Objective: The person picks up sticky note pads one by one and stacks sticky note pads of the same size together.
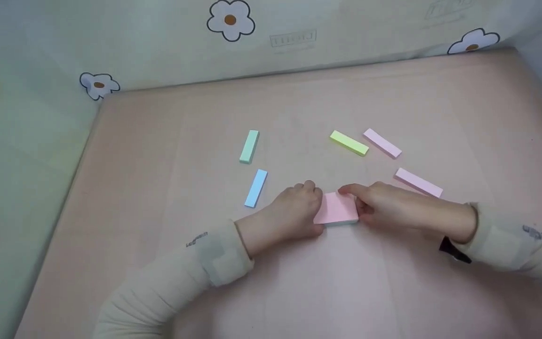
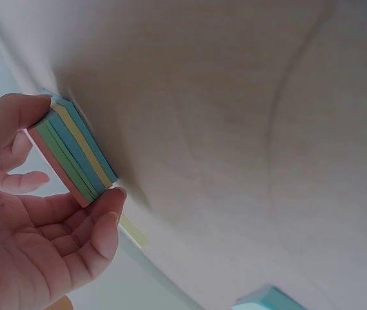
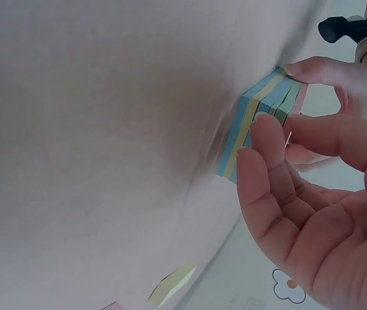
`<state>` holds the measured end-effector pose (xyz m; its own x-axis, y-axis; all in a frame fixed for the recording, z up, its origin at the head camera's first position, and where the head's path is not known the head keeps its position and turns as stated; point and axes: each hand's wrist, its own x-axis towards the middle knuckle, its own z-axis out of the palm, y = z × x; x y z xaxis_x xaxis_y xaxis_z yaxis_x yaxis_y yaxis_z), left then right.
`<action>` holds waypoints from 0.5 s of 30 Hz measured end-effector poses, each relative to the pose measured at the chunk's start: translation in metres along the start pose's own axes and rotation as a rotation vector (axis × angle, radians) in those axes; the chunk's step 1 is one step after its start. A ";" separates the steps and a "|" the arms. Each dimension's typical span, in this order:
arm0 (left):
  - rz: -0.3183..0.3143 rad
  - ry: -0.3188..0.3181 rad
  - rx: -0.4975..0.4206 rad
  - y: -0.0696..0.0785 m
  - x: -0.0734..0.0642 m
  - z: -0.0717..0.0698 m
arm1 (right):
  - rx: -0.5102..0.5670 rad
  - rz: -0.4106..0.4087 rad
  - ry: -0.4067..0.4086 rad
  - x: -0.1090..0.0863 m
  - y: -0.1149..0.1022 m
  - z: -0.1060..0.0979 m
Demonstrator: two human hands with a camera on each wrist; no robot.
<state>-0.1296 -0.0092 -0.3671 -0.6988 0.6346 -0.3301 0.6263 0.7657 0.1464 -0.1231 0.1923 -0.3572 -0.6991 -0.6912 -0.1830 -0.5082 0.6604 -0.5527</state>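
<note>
A small block of stacked sticky note pads [image 1: 336,208] is held between both hands, its top sheet pink. Its side, seen in the left wrist view, has pink, green, blue and yellow layers [image 2: 73,147]. The left hand [image 1: 294,210] grips the block's left end, with the thumb on the near edge and the fingers on the far one. From the other end, the right hand [image 1: 384,205] pinches the block; in the right wrist view, its bent fingertips [image 3: 268,132] lie against the layered side [image 3: 251,123]. Parts of the block are hidden behind the fingers.
Narrow strip pads lie farther back on the pinkish surface [image 1: 158,188]: green [image 1: 249,147] and blue [image 1: 256,188] on the left, yellow [image 1: 349,143] and two pink ones [image 1: 382,143] on the right. A flower-patterned cloth wall [image 1: 167,42] stands behind.
</note>
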 end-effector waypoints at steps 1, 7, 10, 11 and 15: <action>0.002 0.002 0.005 0.000 0.000 0.000 | -0.005 -0.001 -0.001 0.000 -0.001 0.000; 0.015 0.019 0.016 0.000 0.000 0.001 | -0.039 -0.005 0.011 -0.002 -0.003 0.001; 0.011 0.024 0.008 0.000 0.000 0.001 | -0.027 0.004 0.008 -0.002 -0.003 0.001; 0.009 0.025 0.005 0.001 0.000 0.001 | -0.021 0.009 0.005 -0.002 -0.003 0.002; -0.002 0.022 -0.008 0.002 0.000 0.000 | -0.008 0.003 0.007 -0.003 -0.003 0.003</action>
<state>-0.1282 -0.0078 -0.3672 -0.7072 0.6354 -0.3101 0.6225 0.7675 0.1532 -0.1179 0.1912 -0.3570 -0.7040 -0.6872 -0.1791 -0.5101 0.6648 -0.5457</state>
